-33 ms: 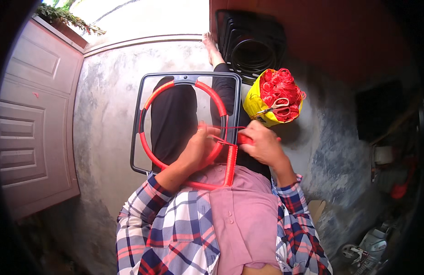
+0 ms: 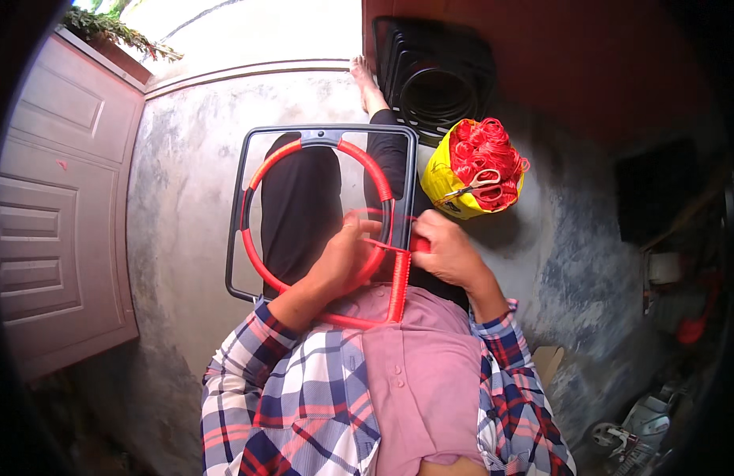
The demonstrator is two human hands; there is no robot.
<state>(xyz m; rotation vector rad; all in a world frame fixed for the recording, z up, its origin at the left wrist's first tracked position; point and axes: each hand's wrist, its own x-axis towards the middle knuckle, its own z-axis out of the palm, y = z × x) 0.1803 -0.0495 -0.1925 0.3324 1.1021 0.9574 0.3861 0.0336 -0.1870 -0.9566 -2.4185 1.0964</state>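
Head view: 2 hands (image 2: 347, 258) (image 2: 446, 254) grip 1 red-wrapped frame (image 2: 260, 262); 1 scissors (image 2: 478, 184) lies on 1 yellow bag (image 2: 438, 186).

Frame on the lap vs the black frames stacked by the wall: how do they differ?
The frame on the lap has red cord wound around its ring and one bar; the stacked frames are bare black. The lap frame lies across the person's legs, with the left hand and right hand on it; the stacked frames rest untouched by the red wall. Both show a dark squarish outline around a ring.
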